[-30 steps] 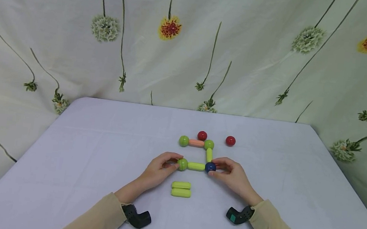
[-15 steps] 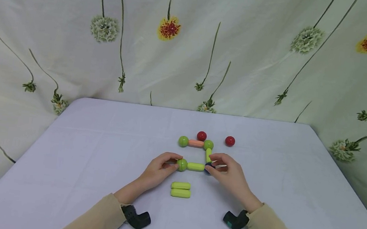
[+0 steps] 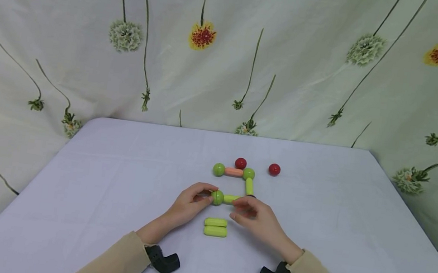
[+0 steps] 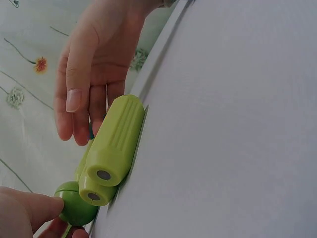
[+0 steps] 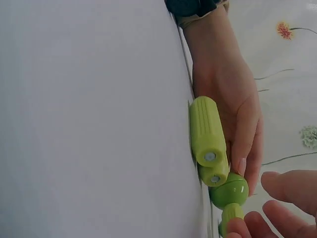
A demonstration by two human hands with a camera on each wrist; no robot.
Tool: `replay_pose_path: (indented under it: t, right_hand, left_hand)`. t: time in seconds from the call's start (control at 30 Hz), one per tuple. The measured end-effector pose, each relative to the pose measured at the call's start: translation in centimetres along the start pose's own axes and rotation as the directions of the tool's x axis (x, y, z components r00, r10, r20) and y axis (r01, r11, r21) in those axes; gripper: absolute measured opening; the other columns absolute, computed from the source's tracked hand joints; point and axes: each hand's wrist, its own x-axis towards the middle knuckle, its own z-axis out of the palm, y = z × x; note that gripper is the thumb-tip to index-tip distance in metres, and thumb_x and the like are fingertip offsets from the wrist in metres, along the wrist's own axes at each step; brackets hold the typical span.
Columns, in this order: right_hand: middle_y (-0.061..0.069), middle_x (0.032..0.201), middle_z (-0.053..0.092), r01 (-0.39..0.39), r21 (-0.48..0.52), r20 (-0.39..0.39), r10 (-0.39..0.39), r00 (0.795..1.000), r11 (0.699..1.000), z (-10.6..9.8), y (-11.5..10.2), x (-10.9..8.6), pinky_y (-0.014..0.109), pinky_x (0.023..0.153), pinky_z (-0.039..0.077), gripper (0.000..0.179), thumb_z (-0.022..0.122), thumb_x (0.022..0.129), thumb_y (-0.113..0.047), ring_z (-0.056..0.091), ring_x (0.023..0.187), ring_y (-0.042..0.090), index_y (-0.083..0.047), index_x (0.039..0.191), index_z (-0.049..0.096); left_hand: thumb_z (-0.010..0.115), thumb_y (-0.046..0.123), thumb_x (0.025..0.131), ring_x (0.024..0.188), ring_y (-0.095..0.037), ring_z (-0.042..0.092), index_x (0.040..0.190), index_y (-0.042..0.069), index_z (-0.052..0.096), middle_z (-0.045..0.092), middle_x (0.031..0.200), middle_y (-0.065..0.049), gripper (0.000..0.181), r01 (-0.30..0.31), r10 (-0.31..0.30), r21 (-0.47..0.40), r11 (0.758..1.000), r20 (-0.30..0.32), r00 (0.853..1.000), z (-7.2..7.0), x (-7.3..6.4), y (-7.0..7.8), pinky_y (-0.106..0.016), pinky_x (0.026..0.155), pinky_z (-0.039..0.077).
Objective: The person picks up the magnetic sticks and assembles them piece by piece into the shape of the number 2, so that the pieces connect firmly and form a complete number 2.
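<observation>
My left hand point(image 3: 190, 203) pinches a green ball point(image 3: 217, 197) between thumb and fingers. From that ball a yellow-green magnetic rod point(image 3: 229, 199) runs right to a dark blue ball, almost wholly hidden behind my right hand point(image 3: 259, 221). The right hand holds nothing; its fingers are loosely bent above the table beside the rod, thumb apart from the fingertips. Another yellow-green rod point(image 3: 249, 186) leads from the blue ball up to a green corner ball point(image 3: 249, 173). A pink rod point(image 3: 233, 172) joins this to a further green ball point(image 3: 219, 169).
Two loose yellow-green rods point(image 3: 215, 231) lie side by side in front of the hands, metal ends showing in the left wrist view. A red ball point(image 3: 241, 163) sits just behind the pink rod, and a second red ball point(image 3: 274, 169) lies to its right.
My right hand has let go of the blue ball and moved left and towards me, now covering most of it. The left hand stays at its green ball.
</observation>
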Motion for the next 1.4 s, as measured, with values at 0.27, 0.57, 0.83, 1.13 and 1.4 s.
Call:
replay_pose_path:
  t: [0.27,0.57,0.83,1.13,1.4]
  right_hand:
    - [0.014,0.104,0.066,-0.016,0.038,0.072,0.013,0.997,0.999,1.2,-0.3,-0.1,0.03,0.079,0.05,0.025,0.066,0.086,-0.005,0.063,0.092,0.025,0.003,0.109,0.064]
    - [-0.005,0.091,0.066,0.03,-0.023,0.079,-0.028,0.996,0.999,2.0,0.7,-0.1,0.023,0.072,0.048,0.023,0.071,0.084,-0.02,0.058,0.081,0.011,-0.01,0.104,0.07]
    - [-0.009,0.086,0.063,0.024,-0.079,0.089,-0.017,0.996,0.997,2.2,0.7,-0.2,0.024,0.072,0.048,0.021,0.073,0.082,-0.022,0.056,0.079,0.011,-0.012,0.101,0.071]
    - [-0.009,0.082,0.066,0.037,-0.05,0.059,-0.034,0.998,0.998,2.2,0.6,-0.6,0.023,0.066,0.049,0.019,0.075,0.08,-0.022,0.059,0.074,0.006,-0.013,0.096,0.071]
    - [0.0,0.091,0.068,-0.012,0.101,-0.007,0.013,1.0,0.995,2.2,0.1,-1.1,0.024,0.07,0.053,0.022,0.075,0.081,-0.023,0.065,0.08,0.01,-0.008,0.096,0.069]
  left_hand:
    - [0.059,0.001,0.09,0.107,-0.032,0.055,0.114,-0.002,0.061,0.06,0.114,-0.015,0.024,-0.007,0.007,0.002,1.0,0.001,1.0,0.0,0.0,0.0,-0.038,0.085,0.045]
    - [0.058,0.001,0.091,0.107,-0.032,0.055,0.114,-0.001,0.061,0.06,0.114,-0.014,0.024,0.003,-0.003,0.002,1.0,0.005,1.0,-0.2,0.0,-0.1,-0.036,0.085,0.045]
    - [0.058,0.001,0.09,0.107,-0.032,0.054,0.114,-0.002,0.061,0.06,0.114,-0.014,0.024,-0.001,0.001,0.003,1.0,0.005,1.0,-0.1,0.0,0.0,-0.038,0.086,0.045]
    - [0.059,-0.001,0.089,0.105,-0.031,0.055,0.112,-0.001,0.062,0.061,0.112,-0.014,0.023,-0.002,0.002,0.001,1.0,-0.004,1.0,-0.1,-0.1,0.3,-0.038,0.084,0.044]
    - [0.058,0.0,0.09,0.105,-0.032,0.055,0.114,-0.002,0.061,0.06,0.113,-0.015,0.024,-0.002,0.002,0.015,1.0,0.009,1.0,-0.2,-0.2,0.3,-0.036,0.083,0.044]
